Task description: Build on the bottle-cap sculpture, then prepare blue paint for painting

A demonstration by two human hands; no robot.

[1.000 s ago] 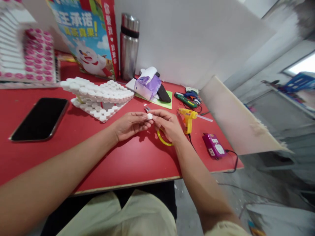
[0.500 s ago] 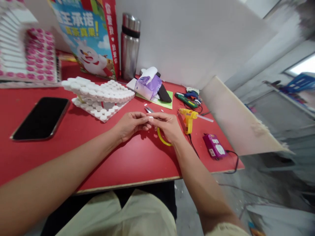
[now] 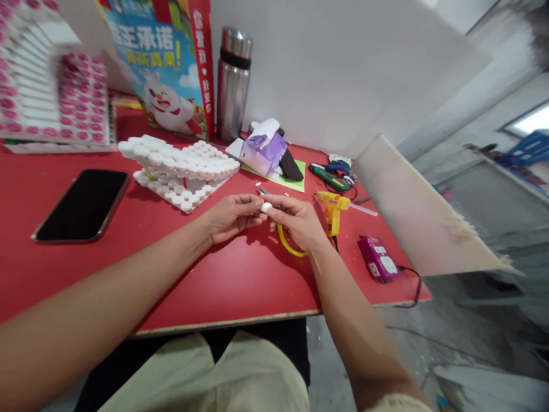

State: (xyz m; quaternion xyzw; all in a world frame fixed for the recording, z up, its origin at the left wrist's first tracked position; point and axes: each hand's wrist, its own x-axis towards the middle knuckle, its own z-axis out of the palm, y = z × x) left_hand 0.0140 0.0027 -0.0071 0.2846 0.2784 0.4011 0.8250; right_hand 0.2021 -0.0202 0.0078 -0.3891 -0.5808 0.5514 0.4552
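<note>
Between the fingertips of both hands sits a small round white piece, pinched from either side. My left hand has its thumb and forefinger at the piece's left edge. On the right edge, my right hand grips it with thumb and forefinger. Below them on the table lie scissors with a yellow handle, partly covered by my right hand. To the left stands a white structure made of many similar round pieces. A yellow hot glue gun rests right of my right hand.
On the red table are a black phone, a purple tissue pack, a green tool and a purple power socket box. A steel flask and a printed bag stand behind. A pale board leans at right.
The white piece now shows more of its round face between the fingers. The whole view has shifted slightly; both hands stay together in nearly the same place.
</note>
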